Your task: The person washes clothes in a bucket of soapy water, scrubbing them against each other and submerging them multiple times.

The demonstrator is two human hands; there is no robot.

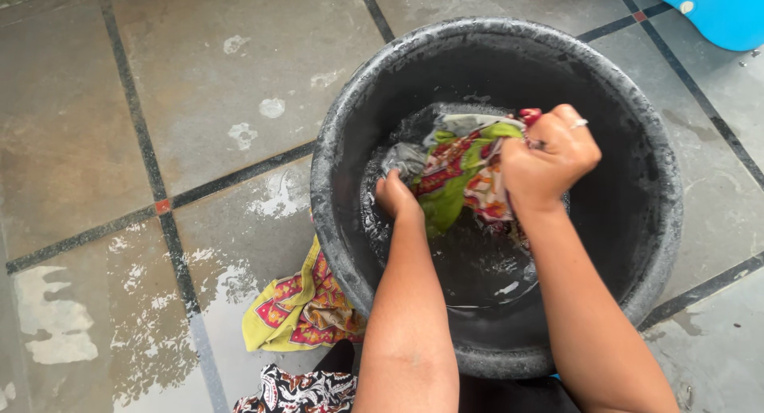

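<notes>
So the wet patterned cloth [458, 170] sits in the middle of the black basin [637, 142], over soapy water. Right hand [549, 158] is a tight fist bunching it at 3 o'clock, left hand [395, 198] curled gripping its 9 o'clock edge. Another yellow patterned cloth [298, 305] lies on the wet tiled floor [119, 142] at 7 o'clock.

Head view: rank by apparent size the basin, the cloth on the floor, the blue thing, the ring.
1. Basin, by far the largest.
2. Cloth on the floor and blue thing: similar; the blue thing is cut off by the frame, so not ranked.
3. Ring on the right hand, smallest.
</notes>
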